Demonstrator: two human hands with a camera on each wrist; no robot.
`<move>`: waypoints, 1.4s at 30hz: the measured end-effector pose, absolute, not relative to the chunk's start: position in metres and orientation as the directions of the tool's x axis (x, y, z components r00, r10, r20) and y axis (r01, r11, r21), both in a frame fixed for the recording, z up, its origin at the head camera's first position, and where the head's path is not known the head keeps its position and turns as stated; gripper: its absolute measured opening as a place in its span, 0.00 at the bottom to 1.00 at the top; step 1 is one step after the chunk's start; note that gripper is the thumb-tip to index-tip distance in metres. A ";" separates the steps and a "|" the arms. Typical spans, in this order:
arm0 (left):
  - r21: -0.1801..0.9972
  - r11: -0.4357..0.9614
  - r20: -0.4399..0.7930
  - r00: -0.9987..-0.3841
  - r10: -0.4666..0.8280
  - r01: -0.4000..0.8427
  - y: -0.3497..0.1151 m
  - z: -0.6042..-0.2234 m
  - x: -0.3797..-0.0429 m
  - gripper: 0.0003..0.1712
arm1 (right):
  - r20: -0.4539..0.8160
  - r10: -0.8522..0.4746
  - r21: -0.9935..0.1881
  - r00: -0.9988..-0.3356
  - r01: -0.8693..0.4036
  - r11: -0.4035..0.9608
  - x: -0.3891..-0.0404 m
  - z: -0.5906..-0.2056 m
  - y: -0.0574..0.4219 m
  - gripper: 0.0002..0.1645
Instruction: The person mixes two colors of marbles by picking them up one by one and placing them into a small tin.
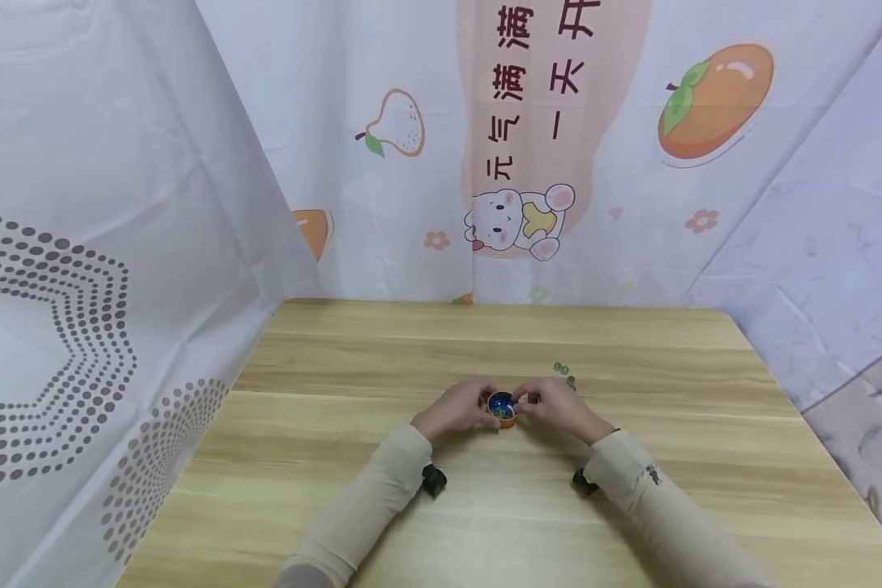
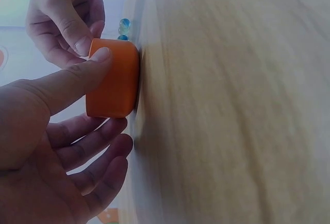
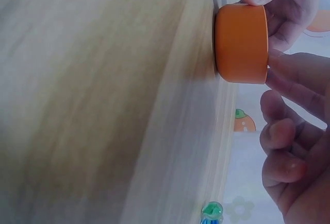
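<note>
A small round orange bowl (image 1: 509, 423) with a shiny blue inside stands on the wooden table; bits of green show in its bottom. My left hand (image 1: 461, 406) holds it from the left, the thumb (image 2: 100, 56) on the near wall and other fingers round the far side. From the right, my right hand (image 1: 554, 403) reaches to the bowl's rim, thumb and forefinger (image 3: 291, 67) dipping over the edge and the other fingers curled. Its fingertips are hidden by the rim, so I cannot tell whether they pinch anything.
Several small glass marbles (image 1: 561, 367) lie on the table (image 1: 382, 351) beyond my right hand; a green one (image 3: 212, 209) shows in the right wrist view. A printed cloth (image 1: 382, 229) hangs along the table's back edge, with more cloth at both sides.
</note>
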State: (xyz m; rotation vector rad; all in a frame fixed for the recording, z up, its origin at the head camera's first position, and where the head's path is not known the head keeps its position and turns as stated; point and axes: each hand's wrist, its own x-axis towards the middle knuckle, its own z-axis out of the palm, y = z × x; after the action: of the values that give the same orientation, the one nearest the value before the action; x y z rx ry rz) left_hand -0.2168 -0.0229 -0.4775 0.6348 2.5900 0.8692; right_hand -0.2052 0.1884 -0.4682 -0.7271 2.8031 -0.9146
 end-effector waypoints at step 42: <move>0.632 0.720 -0.175 -0.852 0.494 0.287 -0.024 -0.475 -0.213 0.32 | 0.029 -0.216 -0.551 -0.976 -0.196 0.811 -0.215 -0.459 0.245 0.14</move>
State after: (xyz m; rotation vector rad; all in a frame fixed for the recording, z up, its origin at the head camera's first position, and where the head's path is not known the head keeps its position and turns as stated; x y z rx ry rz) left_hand -0.2129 -0.0243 -0.4749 0.6087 2.5938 0.8739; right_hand -0.2155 0.2450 -0.4594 -0.3358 2.9566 -0.8936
